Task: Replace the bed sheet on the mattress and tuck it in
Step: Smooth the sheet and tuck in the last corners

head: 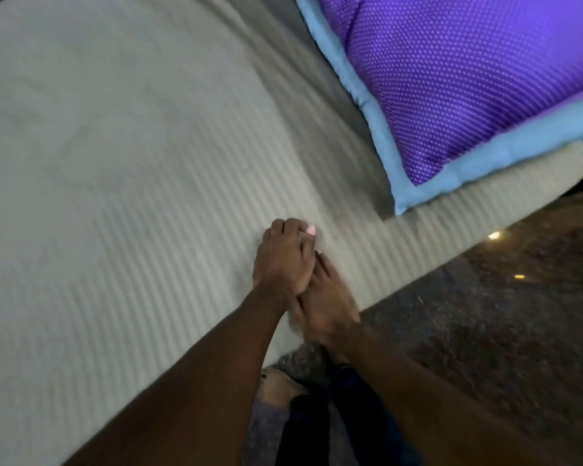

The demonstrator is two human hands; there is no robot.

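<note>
1. Left hand lying on the bed sheet close to the mattress's near edge, fingers curled at the tips; blurred, so cannot tell whether its grip pinches fabric.
2. Right hand just beside it, touching the left, placed right at the near edge; grip likewise unclear through blur.
3. Pale ribbed sheet spread over the mattress top, reaching the near edge and far corner, faint creases near the hands.
4. Wide bare stretch of sheet off to the left of the hands.
5. Purple pillow with light-blue border resting toward the right-hand corner of the bed, apart from the hands.
6. Dark speckled floor alongside the near edge, a foot beside the bed.
</note>
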